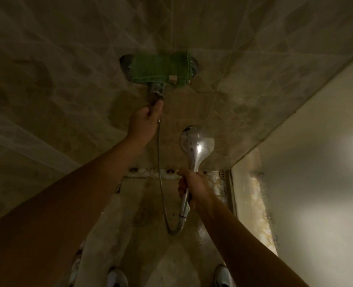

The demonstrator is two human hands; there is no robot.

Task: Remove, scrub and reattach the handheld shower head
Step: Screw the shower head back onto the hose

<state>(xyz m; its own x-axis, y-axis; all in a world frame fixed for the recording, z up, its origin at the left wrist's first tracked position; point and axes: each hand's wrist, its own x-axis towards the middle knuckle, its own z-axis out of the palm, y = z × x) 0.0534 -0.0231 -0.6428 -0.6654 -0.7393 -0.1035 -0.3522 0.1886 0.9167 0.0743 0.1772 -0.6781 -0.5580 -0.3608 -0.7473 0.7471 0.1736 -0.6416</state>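
Your left forearm (78, 189) and right forearm (246, 239) are bare up to the picture's edge, as are your left hand (145, 119) and right hand (195, 188). You wear 2 whitish shoes with dark markings: left shoe (116, 277), right shoe (223, 275).

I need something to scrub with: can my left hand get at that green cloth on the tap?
Probably yes. The left hand grips the chrome fitting just under the green cloth, nothing lies between them, though it must let go first.
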